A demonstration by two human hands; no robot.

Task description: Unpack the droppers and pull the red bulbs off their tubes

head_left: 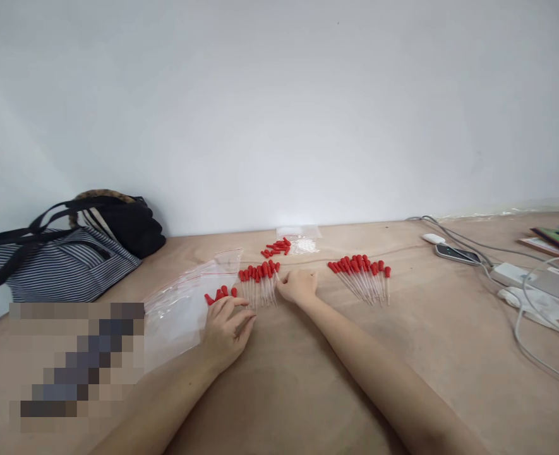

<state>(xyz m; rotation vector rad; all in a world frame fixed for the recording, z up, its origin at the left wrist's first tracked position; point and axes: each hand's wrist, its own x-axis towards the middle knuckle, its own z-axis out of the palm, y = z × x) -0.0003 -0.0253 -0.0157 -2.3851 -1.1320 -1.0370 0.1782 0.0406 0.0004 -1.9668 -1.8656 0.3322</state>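
Note:
My left hand (227, 332) lies over the right side of a clear zip bag (175, 322), its thumb and fingers apart. Just beyond its fingers, a few red-bulbed droppers (220, 294) show their bulbs; the hand hides their stems. My right hand (299, 286) is curled, its fingertips closed at the rightmost dropper (277, 268) of the middle row. That row of droppers (259, 272) lies side by side between my hands, bulbs pointing away from me. Another fanned group of droppers (362, 268) rests to the right of my right hand.
Loose red bulbs (276, 246) and clear tubes (304, 245) on a small bag lie near the wall. A striped bag (75, 265) stands at left, near a blurred patch (78, 363). A phone (456, 254), cables, a power strip (511, 275) and books (556, 243) occupy the right.

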